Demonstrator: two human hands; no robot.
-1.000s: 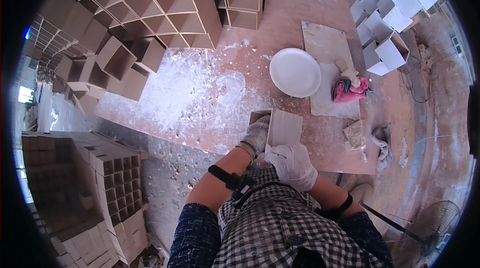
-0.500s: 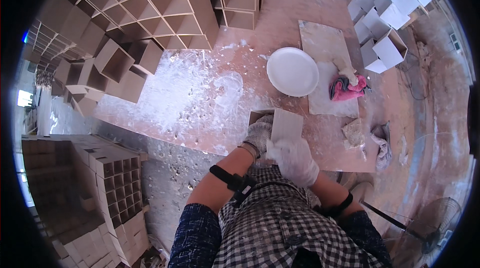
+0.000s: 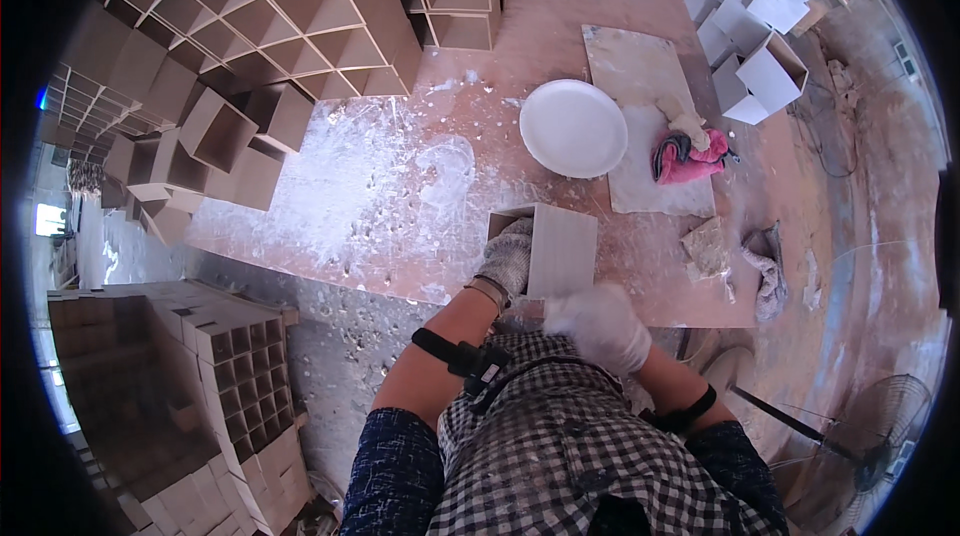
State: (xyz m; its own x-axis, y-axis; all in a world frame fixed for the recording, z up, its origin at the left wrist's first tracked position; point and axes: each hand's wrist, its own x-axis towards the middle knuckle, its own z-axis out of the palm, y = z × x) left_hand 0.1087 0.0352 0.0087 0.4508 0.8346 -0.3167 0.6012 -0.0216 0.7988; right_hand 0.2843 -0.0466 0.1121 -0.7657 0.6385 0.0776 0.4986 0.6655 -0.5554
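An open-ended wooden box (image 3: 556, 248) is gripped by the gloved left hand (image 3: 508, 256); the gloved right hand (image 3: 600, 324), blurred, is held just below it, grasp unclear.

Both hands are gloved. The left hand (image 3: 508, 258) wears a knitted work glove, grey-white and speckled, with a ribbed cuff at the wrist. The right hand (image 3: 600, 326) wears a paler white glove, blurred in this view, so its weave cannot be made out. Each forearm carries a black strap; the left strap bears a small black device with a thin cable or cord running from it toward the chest. Forearms are otherwise uncovered. The torso garment is a black-and-white check; the sleeves or lower garment are dark blue with a fine pale fleck.
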